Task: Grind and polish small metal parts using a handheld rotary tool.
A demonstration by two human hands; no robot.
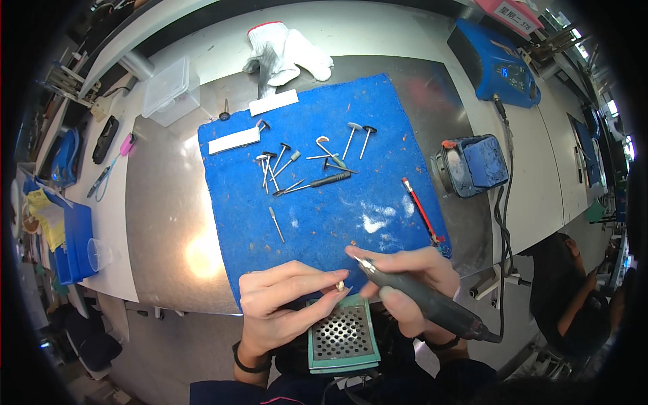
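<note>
Handpiece (432, 305) sits gripped in right hand (432, 264); left hand (283, 297) pinches 1 small pale piece (341, 286).

Small pale piece (341, 286) pinched in L hand (287, 297); dark corded handpiece (426, 302) gripped in R hand (437, 266), tip (364, 263) held near but apart from piece; mounted bits (295, 156) scattered on blue cloth (253, 246); perf. metal tray (344, 366) w/ green frame seen below hands

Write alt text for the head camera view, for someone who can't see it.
A person's left hand pinches a small pale piece while the right hand holds a black corded handpiece beside it, near a blue cloth scattered with small tool bits.
</note>
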